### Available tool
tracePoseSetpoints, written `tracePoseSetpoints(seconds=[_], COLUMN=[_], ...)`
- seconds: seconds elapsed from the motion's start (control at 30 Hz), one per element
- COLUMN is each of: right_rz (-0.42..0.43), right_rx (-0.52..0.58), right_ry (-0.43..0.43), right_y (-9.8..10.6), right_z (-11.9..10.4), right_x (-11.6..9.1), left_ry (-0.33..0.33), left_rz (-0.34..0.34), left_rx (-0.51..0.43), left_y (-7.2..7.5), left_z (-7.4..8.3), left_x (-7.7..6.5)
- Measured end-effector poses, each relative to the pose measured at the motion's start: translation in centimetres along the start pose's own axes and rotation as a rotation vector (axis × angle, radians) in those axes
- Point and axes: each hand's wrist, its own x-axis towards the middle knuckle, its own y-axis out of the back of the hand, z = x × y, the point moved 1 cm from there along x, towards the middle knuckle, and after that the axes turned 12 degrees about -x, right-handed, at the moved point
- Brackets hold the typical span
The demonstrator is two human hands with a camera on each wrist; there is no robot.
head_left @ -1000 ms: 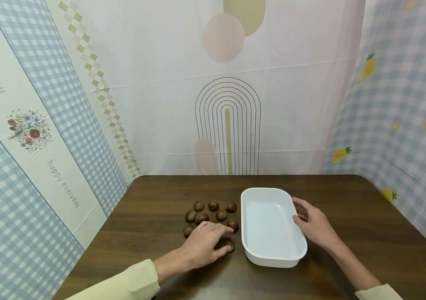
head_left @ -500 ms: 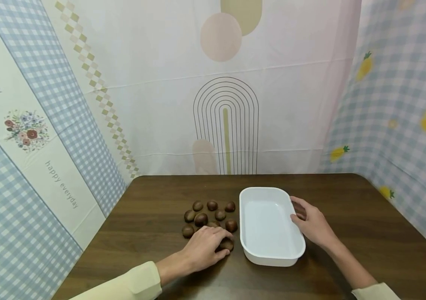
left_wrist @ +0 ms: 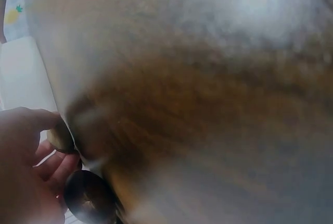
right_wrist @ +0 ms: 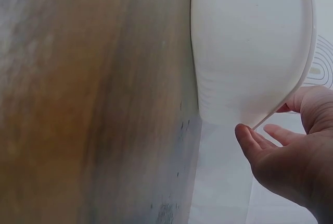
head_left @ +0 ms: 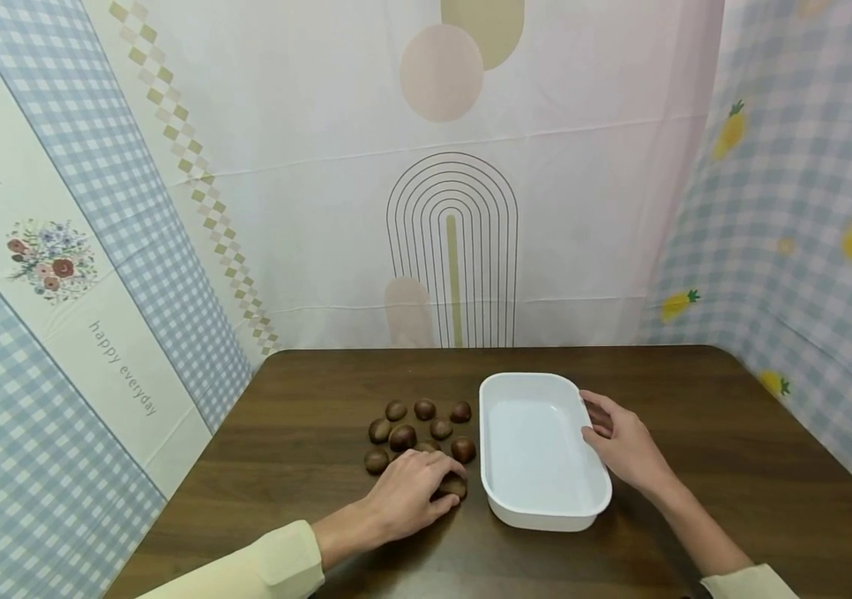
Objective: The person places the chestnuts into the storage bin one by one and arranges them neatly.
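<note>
My left hand [head_left: 411, 492] is low over the table at the near edge of a loose group of brown chestnuts [head_left: 402, 438]. Its thumb and fingers pinch a chestnut [head_left: 455, 487], seen also as a chestnut [left_wrist: 61, 136] between thumb and fingers in the left wrist view. Another dark chestnut [left_wrist: 89, 197] sits close beside those fingers. A white rectangular dish [head_left: 542, 453] stands upright to the right of the group, with nothing in it. At its right side, my right hand [head_left: 624, 445] touches the rim with loosely bent fingers; in the right wrist view the hand [right_wrist: 296, 151] meets the rim's edge.
A dark brown wooden table [head_left: 306, 516] carries everything. White patterned cloth [head_left: 306, 216] hangs behind its far edge, with checked cloth [head_left: 808, 274] on the right and more on the left. A narrow strip of table separates the chestnuts from the dish.
My left hand has drawn its fingers in around the nearest chestnut, exposing more of the one behind. The right hand and dish stay together; the whole view shifted slightly.
</note>
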Motion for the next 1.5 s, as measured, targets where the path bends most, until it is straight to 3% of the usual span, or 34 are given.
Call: tracePoseSetpoints(seconds=[0.53, 0.83, 1.07, 1.23, 1.5], right_rz=[0.02, 0.027, 0.013, 0.012, 0.017], right_rx=[-0.012, -0.019, -0.025, -0.028, -0.025], right_ry=[0.002, 0.01, 0.004, 0.0, 0.0], right_y=[-0.2, -0.2, -0.2, -0.2, -0.2], right_z=[-0.2, -0.3, -0.5, -0.4, -0.3], right_x=[-0.4, -0.5, -0.6, -0.6, -0.5], left_ry=[-0.006, -0.016, -0.03, -0.054, -0.085], left_rz=[0.029, 0.088, 0.113, 0.099, 0.038], left_rx=[0.03, 0.017, 0.006, 0.023, 0.07], left_y=[1.9, 4.0, 5.7, 5.5, 3.4], left_z=[-0.3, -0.4, 0.5, 1.3, 3.2], left_x=[0.5, 2.4, 4.4, 5.9, 8.2])
